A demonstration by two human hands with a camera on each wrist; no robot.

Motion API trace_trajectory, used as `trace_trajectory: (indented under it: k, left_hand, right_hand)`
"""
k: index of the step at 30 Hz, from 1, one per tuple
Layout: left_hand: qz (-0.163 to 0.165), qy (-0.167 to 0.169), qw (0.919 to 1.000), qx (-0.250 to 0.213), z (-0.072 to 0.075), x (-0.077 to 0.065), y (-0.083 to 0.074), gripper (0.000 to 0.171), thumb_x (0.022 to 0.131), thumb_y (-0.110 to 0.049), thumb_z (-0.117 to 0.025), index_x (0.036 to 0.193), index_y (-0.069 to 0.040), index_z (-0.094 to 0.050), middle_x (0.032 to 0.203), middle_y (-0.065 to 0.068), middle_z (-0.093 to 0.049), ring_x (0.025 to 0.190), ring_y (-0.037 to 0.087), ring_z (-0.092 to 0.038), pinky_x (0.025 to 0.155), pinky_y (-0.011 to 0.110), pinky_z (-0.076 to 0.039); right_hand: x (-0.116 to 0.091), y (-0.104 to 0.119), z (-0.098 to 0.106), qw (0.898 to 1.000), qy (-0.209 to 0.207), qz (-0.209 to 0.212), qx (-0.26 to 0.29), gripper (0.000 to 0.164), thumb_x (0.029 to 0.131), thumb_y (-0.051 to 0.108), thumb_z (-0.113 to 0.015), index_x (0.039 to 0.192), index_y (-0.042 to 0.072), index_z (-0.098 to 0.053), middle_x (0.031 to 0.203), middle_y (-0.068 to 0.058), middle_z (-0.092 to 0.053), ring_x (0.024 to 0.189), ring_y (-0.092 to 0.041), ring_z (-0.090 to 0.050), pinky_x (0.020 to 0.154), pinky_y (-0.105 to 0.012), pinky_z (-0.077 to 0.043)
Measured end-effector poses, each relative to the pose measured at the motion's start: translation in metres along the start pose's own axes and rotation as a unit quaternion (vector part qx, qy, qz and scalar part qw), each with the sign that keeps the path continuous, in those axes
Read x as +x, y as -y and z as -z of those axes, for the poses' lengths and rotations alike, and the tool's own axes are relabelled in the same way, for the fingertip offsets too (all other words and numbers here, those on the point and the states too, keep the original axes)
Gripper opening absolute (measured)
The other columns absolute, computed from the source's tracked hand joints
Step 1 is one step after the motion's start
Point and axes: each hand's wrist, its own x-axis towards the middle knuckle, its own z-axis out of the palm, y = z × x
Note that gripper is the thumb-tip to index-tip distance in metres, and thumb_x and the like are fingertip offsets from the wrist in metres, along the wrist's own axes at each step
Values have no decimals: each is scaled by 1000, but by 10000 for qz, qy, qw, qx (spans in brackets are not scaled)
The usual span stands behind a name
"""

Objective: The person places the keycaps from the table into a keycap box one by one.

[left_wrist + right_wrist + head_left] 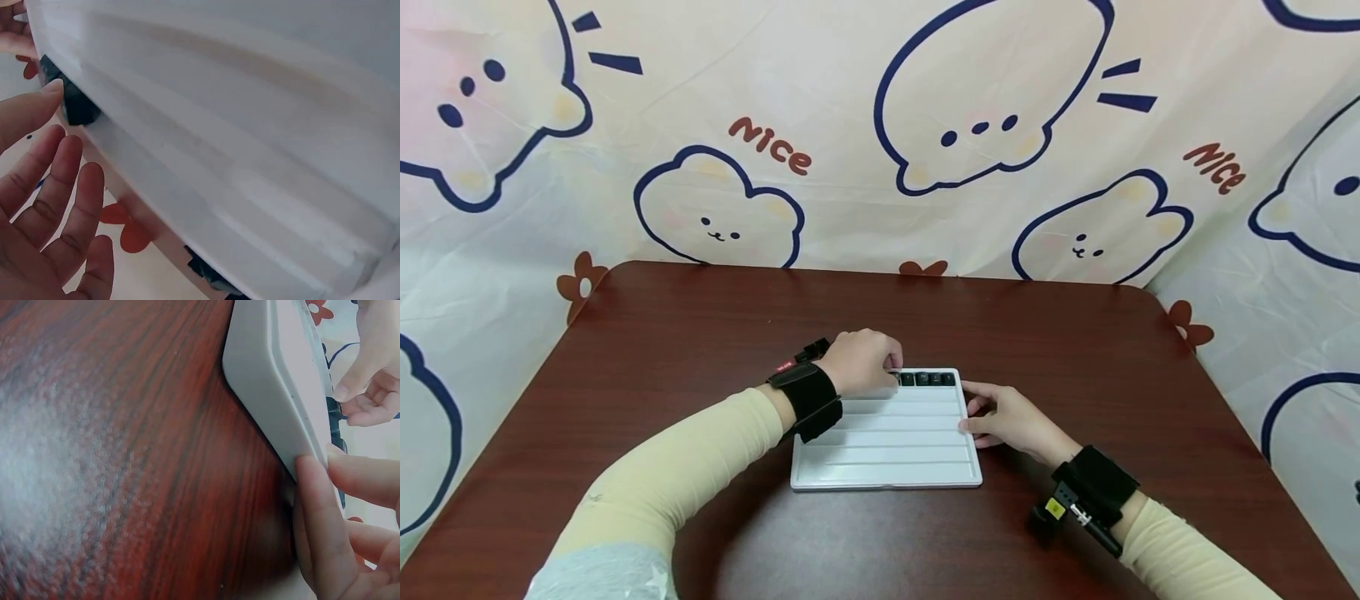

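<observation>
Fingers (89,194) of the left hand (863,362) are relaxed and slightly bent, with the thumb apart from them; in the left wrist view the thumb tip reaches a dark block at the upper left of the frame and seems to touch it. The right hand (1011,425) grips the right edge of the tray (887,454), its fingers set against the side and rim, as the right wrist view shows at the lower right.

The tray lies just below and right of centre in the head view. It is white, with raised lines running across it that mark out rows. Black blocks (921,379) stand side by side in the top row, toward the upper right corner; the left hand covers the part of that row further left, so whether blocks lie under it cannot be told.

Around them spreads a reddish-brown worktop (880,550), glossy at the bottom of the head view. A pale cloth (838,221) with blue outlined animals, brown flowers and the word "Nice" fills the upper part of the frame. Each forearm wears a cream sleeve (700,458) and a black wristband (808,400); the right one carries a yellow label (1055,509).
</observation>
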Motion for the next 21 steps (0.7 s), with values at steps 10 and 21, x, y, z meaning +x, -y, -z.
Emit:
trace_trajectory:
  k: [10, 21]
  left_hand:
    - [334, -181, 9971, -652, 22, -28, 23, 17, 92, -15, -79, 108, -7, -76, 93, 1, -68, 87, 17, -60, 79, 33, -52]
    - [1668, -369, 9680, -1840, 23, -94, 56, 35, 91, -11, -78, 123, -3, -67, 98, 9, -62, 76, 21, -54, 67, 33, -47]
  right_hand:
    - [6, 3, -6, 10000, 74, -35, -48, 72, 92, 2, -76, 153, -7, -39, 105, -15, -53, 79, -20, -61, 67, -34, -60]
    - [5, 3, 2, 9991, 149, 20, -400, 72, 92, 3, -75, 153, -8, -38, 103, -16, -53, 81, -21, -63, 69, -35, -60]
